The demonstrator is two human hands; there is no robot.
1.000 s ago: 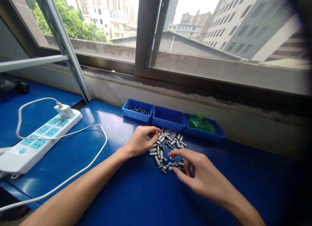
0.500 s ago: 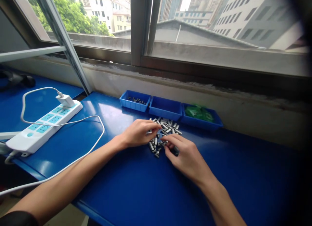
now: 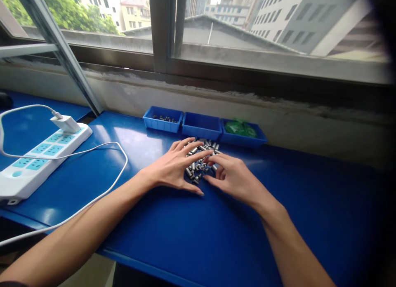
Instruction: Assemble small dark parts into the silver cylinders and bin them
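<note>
A pile of small silvery metal pieces (image 3: 192,168), some like hex standoffs and some like screws, lies on the blue table (image 3: 173,233). My left hand (image 3: 177,163) reaches over the pile's left side, its fingers spread and its thumb stretched toward me. From the right, my right hand (image 3: 230,175) curves round the pile's near edge. Thumb and forefinger of that hand are apart, and I see nothing between them. Both hands cover part of the pile, and their forefingers are close together above it.
Behind the pile stand three blue bins: a left bin (image 3: 162,125) with small screws, a middle bin (image 3: 201,132) and a right bin (image 3: 244,140) with green packets. A white power strip (image 3: 46,153) and a looping white cable (image 3: 123,163) lie at the left. A window wall backs the table.
My left hand has gone from pinched fingers to spread ones over the pile. My right hand came in toward the pile, then its thumb and forefinger parted. The camera view has shifted.
</note>
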